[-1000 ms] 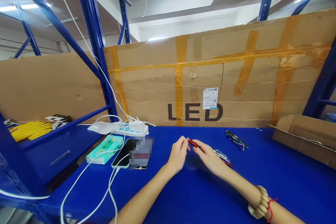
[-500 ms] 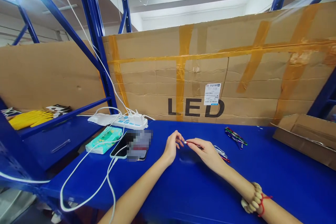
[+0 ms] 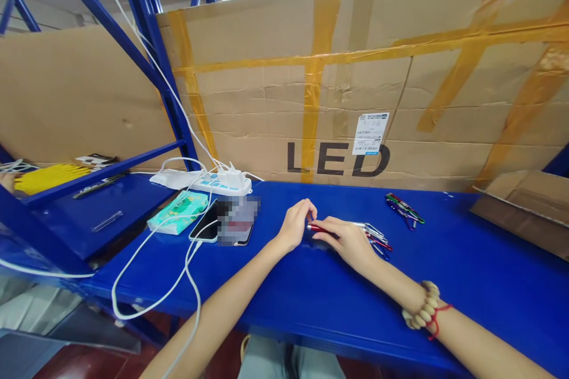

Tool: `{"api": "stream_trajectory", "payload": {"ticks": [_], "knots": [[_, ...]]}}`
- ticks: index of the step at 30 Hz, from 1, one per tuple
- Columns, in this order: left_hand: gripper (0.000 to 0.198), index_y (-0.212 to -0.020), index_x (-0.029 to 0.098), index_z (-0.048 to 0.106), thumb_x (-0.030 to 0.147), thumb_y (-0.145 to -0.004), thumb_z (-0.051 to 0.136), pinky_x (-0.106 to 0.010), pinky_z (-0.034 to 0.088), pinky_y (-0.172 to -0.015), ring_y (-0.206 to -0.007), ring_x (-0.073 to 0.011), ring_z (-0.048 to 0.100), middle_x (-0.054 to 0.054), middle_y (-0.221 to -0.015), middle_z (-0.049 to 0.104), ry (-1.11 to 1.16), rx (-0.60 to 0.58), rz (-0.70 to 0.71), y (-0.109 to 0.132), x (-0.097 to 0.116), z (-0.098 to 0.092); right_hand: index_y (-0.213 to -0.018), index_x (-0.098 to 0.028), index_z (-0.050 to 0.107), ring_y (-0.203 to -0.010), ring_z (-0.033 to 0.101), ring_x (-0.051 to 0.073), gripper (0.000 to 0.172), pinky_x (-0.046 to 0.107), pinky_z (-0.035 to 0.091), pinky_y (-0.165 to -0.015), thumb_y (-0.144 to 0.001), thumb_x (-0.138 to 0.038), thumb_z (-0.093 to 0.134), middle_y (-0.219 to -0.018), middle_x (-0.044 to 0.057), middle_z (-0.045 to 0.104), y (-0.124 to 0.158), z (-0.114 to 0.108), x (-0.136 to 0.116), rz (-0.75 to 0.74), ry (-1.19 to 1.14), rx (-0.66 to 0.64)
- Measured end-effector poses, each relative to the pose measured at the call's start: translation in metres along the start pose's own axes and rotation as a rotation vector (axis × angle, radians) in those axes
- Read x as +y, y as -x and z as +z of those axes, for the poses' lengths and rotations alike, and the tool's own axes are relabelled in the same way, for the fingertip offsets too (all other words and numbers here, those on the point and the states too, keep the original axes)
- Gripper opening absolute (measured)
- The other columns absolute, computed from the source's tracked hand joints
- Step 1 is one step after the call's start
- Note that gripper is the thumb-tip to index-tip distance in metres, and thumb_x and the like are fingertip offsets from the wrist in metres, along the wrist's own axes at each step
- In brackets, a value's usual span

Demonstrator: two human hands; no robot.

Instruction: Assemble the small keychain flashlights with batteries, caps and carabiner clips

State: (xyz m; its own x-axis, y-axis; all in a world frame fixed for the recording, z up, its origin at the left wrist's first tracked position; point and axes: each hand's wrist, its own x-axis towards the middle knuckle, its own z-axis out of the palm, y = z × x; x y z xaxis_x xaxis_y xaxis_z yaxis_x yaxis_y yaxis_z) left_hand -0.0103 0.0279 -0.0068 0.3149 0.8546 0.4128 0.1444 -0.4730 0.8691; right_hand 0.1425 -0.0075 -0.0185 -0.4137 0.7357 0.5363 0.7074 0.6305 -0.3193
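Note:
My right hand [image 3: 349, 241] is closed on a slim red object [image 3: 316, 228] with a silver end, which points left over the blue table [image 3: 288, 299]. Close beside that silver end is my left hand [image 3: 296, 225], its fingers curled together; what they hold, if anything, is too small to make out. Several silver, red and blue carabiner-like clips [image 3: 377, 238] lie just behind my right hand, partly covered by it. Farther right lies a small group of green, red and purple clips [image 3: 404, 211].
At the left are a green tissue pack [image 3: 180, 213], a phone [image 3: 207, 226], a blurred-out item and a white power strip [image 3: 226, 182] with loose cables. An open cardboard box [image 3: 524, 207] stands at the right. A large carton [image 3: 262, 112] walls the back.
The view has tilted downward, and my legs now show below the table edge. The red object lies lower and more of it shows; my hands remain close together.

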Motion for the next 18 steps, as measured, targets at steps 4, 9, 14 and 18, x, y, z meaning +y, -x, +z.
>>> {"api": "stream_trajectory", "payload": {"ticks": [4, 9, 14, 18], "knots": [[0.044, -0.057, 0.017, 0.045, 0.038, -0.087, 0.022, -0.024, 0.031, -0.053, -0.056, -0.0117, 0.045, -0.002, -0.063, 0.050, 0.338, 0.084, -0.186, -0.0062, -0.0049, 0.0005, -0.104, -0.022, 0.067, -0.071, 0.063, 0.016, 0.032, 0.025, 0.047, -0.063, -0.090, -0.042, 0.046, -0.080, 0.004, 0.066, -0.0014, 0.0003, -0.0015, 0.016, -0.025, 0.064], [0.044, -0.055, 0.016, 0.044, 0.036, -0.087, 0.022, -0.023, 0.028, -0.050, -0.051, -0.0101, 0.044, -0.002, -0.061, 0.051, 0.421, 0.153, -0.252, -0.0072, -0.0017, -0.0020, -0.103, -0.023, 0.068, -0.072, 0.064, 0.017, 0.029, 0.026, 0.048, -0.064, -0.088, -0.041, 0.050, -0.080, 0.004, 0.068, -0.0022, -0.0010, -0.0027, 0.053, -0.013, 0.041], [0.025, -0.072, 0.017, 0.051, 0.032, -0.084, 0.034, -0.023, 0.032, -0.058, -0.059, -0.0110, 0.050, -0.001, -0.068, 0.057, 0.323, 0.118, -0.139, -0.0024, -0.0022, 0.0023, -0.097, -0.023, 0.070, -0.074, 0.066, 0.019, 0.023, 0.027, 0.048, -0.066, -0.086, -0.037, 0.055, -0.083, 0.003, 0.071, -0.0034, -0.0006, -0.0031, 0.107, -0.067, 0.034], [0.023, -0.079, 0.017, 0.051, 0.030, -0.084, 0.033, -0.023, 0.033, -0.059, -0.063, -0.0116, 0.053, -0.001, -0.070, 0.059, 0.355, 0.107, -0.169, -0.0024, -0.0025, 0.0047, -0.095, -0.023, 0.070, -0.078, 0.067, 0.019, 0.021, 0.027, 0.049, -0.068, -0.086, -0.034, 0.055, -0.089, 0.003, 0.072, -0.0044, -0.0007, -0.0023, 0.149, -0.114, 0.022]]}}
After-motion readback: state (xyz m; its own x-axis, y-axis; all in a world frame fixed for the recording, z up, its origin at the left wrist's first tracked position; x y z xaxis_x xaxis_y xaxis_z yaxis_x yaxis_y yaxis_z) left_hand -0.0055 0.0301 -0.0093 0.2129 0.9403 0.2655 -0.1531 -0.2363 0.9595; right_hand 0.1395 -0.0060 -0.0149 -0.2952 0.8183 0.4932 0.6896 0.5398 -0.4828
